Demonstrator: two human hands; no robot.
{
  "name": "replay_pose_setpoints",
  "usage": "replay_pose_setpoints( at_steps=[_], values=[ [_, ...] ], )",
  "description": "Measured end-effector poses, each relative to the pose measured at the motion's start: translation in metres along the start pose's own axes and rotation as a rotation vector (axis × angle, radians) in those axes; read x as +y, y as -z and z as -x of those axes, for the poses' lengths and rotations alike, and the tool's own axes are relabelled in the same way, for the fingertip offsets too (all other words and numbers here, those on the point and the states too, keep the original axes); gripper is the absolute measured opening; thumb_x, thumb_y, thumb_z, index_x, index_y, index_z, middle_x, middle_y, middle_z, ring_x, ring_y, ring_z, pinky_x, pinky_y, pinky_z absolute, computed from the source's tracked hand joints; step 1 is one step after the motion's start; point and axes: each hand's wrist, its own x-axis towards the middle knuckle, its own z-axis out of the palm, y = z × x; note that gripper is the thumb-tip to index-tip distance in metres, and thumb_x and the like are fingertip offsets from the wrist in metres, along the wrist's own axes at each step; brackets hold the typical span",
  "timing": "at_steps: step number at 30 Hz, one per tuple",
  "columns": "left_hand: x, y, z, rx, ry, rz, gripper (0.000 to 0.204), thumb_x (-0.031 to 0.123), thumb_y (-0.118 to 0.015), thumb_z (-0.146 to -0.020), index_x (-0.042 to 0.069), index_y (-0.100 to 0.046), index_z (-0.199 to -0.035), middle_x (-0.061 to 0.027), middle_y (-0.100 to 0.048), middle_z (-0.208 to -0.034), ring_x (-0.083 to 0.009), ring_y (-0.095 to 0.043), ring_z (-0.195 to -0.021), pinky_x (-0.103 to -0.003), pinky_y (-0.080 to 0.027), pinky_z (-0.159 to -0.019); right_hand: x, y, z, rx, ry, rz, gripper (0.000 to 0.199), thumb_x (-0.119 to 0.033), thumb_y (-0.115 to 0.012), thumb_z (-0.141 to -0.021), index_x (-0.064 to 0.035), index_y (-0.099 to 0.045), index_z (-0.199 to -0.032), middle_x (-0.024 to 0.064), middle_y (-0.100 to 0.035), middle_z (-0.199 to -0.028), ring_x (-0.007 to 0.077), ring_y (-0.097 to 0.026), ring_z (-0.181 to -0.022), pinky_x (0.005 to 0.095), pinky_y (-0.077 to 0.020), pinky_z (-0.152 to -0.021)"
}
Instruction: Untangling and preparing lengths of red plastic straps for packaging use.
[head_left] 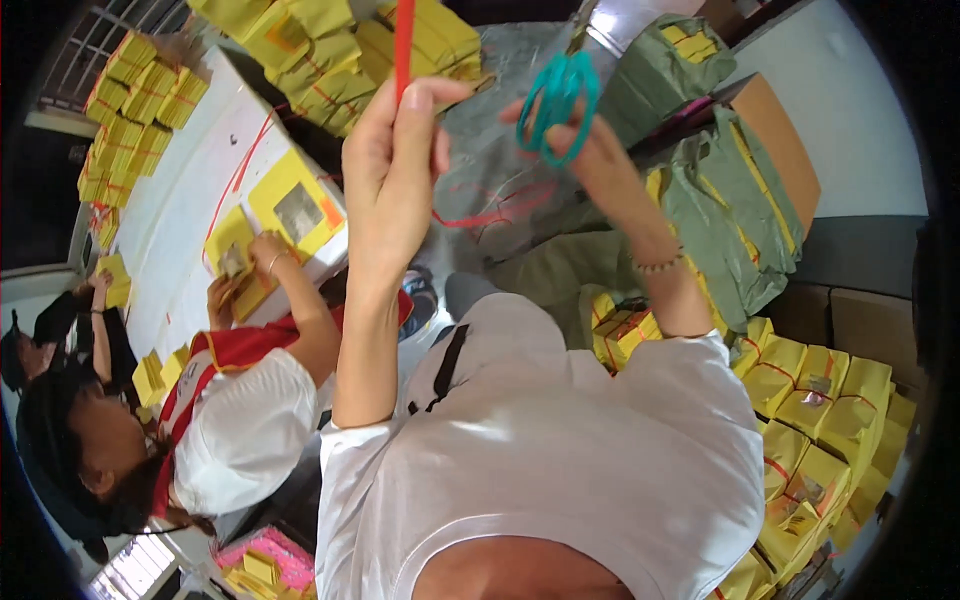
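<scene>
Raised in front of me, my left hand [390, 175] is closed on a red ribbon [404, 45], pinched between thumb and fingers. One length runs straight up past the top edge; a looser red loop, smeared by motion, hangs below toward the right. My right hand [592, 165] grips scissors by their teal handles [562, 105]. The metal blades point up and away, and the fingers around the handles are partly blurred. Scissors and ribbon are apart. Behind both hands lies a grey plastic-like sheet.
On my left, a person in a white top and red vest handles yellow packets [295, 205] on a white table [185, 175]. Another person sits farther left. Tied yellow bundles [130, 125] are stacked at the far left. Green sacks [720, 215] and more bundles [810, 400] stand on my right.
</scene>
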Motion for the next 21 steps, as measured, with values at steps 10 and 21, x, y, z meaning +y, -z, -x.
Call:
replay_pose_setpoints(
  at_steps=[10, 21],
  values=[
    [-0.021, -0.009, -0.068, 0.142, 0.077, 0.114, 0.032, 0.031, -0.039, -0.095, 0.006, -0.059, -0.094, 0.0061, -0.035, -0.052, -0.0016, -0.028, -0.046, -0.019, -0.021, -0.043, 0.049, 0.033, -0.02, -0.04, -0.12, -0.139, 0.033, -0.014, -0.05, -0.089, -0.003, -0.042, -0.119, 0.0048, -0.05, -0.106, 0.0105, -0.048, -0.095, 0.0271, -0.0423, -0.08],
    [-0.07, -0.098, -0.268, -0.126, 0.205, 0.546, 0.027, 0.028, -0.037, -0.096, 0.005, -0.052, -0.092, 0.005, -0.028, -0.05, -0.0041, -0.022, -0.042, -0.021, -0.018, -0.039, 0.127, 0.145, -0.163, 0.118, -0.088, -0.321, 0.03, -0.02, -0.048, -0.09, -0.0038, -0.043, -0.115, 0.0031, -0.05, -0.104, 0.0108, -0.049, -0.091, 0.0272, -0.0434, -0.076]
  ],
)
